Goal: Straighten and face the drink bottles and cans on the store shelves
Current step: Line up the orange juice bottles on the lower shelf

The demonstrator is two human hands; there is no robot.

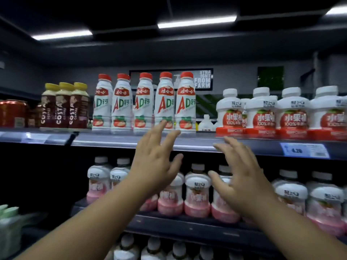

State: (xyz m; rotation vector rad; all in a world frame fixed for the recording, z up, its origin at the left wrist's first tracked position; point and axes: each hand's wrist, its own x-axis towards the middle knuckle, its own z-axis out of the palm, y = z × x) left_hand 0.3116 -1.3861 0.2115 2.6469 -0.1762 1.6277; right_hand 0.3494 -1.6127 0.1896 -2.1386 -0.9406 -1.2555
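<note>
Red cans: at the end of the top shelf, far to the left of the left fingers.
Brown coffee bottles: three with yellow caps, standing up just right of the cans, well to the left of the left fingers.
White milk bottles: five in a row with red caps, standing up, labels facing out, just above the left fingertips.
Left hand: fingers straight and spread, holding nothing. The top fingertip is in front of the bottom of the fourth milk bottle; I cannot tell if it touches.
Pink bottles: a row on the shelf below, behind both hands and lower than the fingertips.
Right hand: fingers spread wide, holding nothing, a bit blurry, with the tips in front of the top shelf's edge.
White apple bottles: white caps and red labels, standing on the top shelf, up and to the right of the right fingers.
Blue price tag: on the shelf edge, to the right of the right fingers.
</note>
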